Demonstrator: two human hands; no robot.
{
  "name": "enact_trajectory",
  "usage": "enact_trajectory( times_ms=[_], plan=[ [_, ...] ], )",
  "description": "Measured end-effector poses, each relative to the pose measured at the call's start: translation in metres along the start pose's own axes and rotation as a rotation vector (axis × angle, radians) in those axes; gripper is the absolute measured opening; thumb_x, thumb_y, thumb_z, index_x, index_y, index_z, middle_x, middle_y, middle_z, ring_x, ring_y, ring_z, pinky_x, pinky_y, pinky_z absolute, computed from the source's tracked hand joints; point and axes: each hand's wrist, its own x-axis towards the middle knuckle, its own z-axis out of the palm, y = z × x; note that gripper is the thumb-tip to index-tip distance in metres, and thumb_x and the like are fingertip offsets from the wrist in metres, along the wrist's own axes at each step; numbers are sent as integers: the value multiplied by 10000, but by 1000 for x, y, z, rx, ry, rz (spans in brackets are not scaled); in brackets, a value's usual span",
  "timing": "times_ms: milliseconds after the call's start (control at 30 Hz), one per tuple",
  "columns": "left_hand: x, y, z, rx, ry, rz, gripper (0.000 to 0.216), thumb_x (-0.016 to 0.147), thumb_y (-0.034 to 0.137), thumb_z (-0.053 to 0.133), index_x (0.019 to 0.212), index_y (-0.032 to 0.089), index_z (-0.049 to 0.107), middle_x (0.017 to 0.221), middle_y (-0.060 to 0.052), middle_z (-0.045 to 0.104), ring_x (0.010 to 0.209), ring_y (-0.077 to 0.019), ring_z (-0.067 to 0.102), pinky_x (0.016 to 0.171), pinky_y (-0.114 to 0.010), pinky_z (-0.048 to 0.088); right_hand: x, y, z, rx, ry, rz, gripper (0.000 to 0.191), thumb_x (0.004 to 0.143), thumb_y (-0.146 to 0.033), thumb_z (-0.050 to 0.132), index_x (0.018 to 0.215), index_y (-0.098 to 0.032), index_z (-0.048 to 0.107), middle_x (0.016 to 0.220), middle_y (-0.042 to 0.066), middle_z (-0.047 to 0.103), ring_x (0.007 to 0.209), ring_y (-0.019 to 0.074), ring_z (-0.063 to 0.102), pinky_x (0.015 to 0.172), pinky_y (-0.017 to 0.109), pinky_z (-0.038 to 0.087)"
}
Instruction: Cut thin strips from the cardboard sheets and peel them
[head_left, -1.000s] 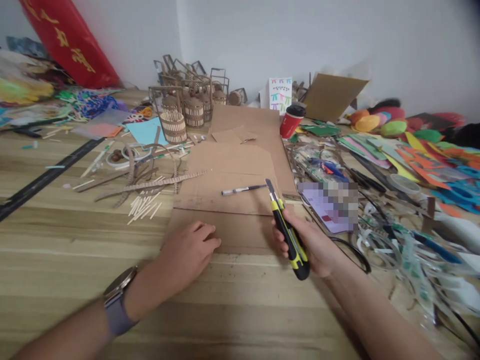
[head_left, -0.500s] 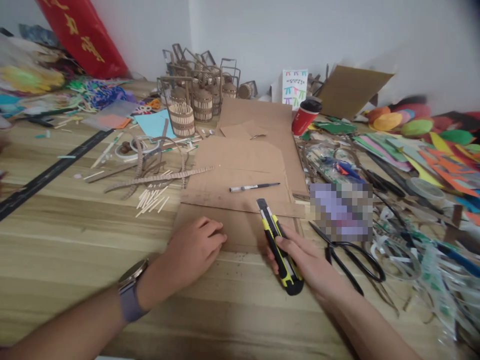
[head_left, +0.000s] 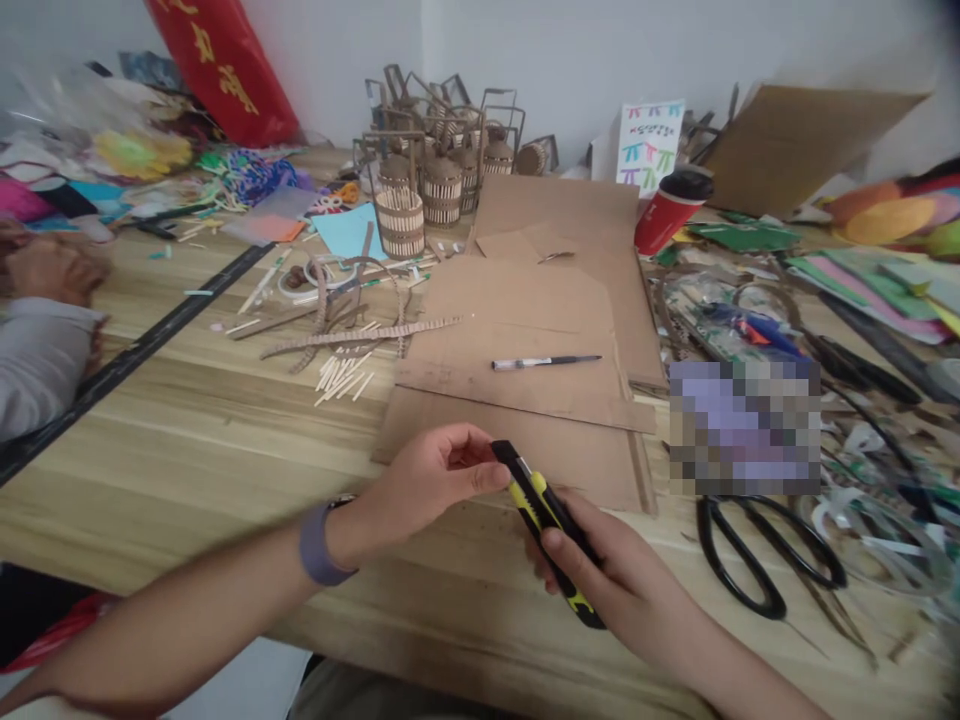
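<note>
My right hand (head_left: 611, 560) is wrapped round the handle of a yellow and black utility knife (head_left: 553, 540), its thumb along the upper side. The knife points up and to the left, toward my left hand (head_left: 427, 475). With fingers curled and thumb pressed in, my left hand pinches the knife at its dark blade end. Just beyond both hands lie brown cardboard pieces (head_left: 517, 290). A pen (head_left: 546, 362) rests across the cardboard. Black-handled scissors (head_left: 772, 555) lie to the right of my right hand.
Thin wooden sticks (head_left: 345, 375) and corrugated strips (head_left: 360, 335) lie left of the cardboard. Small woven baskets (head_left: 401, 225) and a red cup (head_left: 673, 212) stand farther back. Scraps and coloured paper (head_left: 870, 290) crowd the right. Another person's hands (head_left: 52, 265) are at the left edge.
My left hand has lifted off the cardboard and moved to the knife's blade end. The knife has come a little nearer in my right hand. The view has shifted left, showing another person's arm.
</note>
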Motion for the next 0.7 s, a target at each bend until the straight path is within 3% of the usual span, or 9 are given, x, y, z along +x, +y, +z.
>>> enact_trajectory(
  times_ms=[233, 467, 567, 700],
  plan=[
    [-5, 10, 1, 286, 66, 69, 211, 843, 344, 600, 754, 153, 582, 694, 26, 551, 644, -97, 494, 590, -214, 394, -1, 1, -3, 58, 65, 25, 375, 936, -578, 424, 880, -222, 526, 696, -1, 569, 580, 142, 569, 539, 272, 467],
    [1, 16, -28, 827, 314, 261, 371, 910, 382, 500, 606, 184, 426, 592, 42, 440, 574, -105, 426, 554, -238, 333, 3, 4, -20, 378, 269, 115, 333, 887, -544, 551, 921, -213, 545, 720, -17, 580, 527, 115, 570, 473, 239, 440],
    [2, 14, -33, 1046, 304, 405, 400, 958, 317, 435, 582, 186, 390, 613, 23, 440, 619, -127, 445, 595, -267, 344, 4, 4, -24, 424, 310, 122, 305, 887, -502, 559, 841, -201, 543, 672, -31, 560, 473, 91, 525, 430, 222, 404],
    [3, 5, -31, 1122, 208, 530, 242, 964, 221, 454, 749, 165, 549, 775, -20, 587, 764, -162, 534, 695, -292, 411, 4, 2, -24, 434, 275, 108, 281, 887, -461, 544, 796, -196, 522, 629, -38, 545, 441, 83, 493, 404, 214, 398]
  ],
)
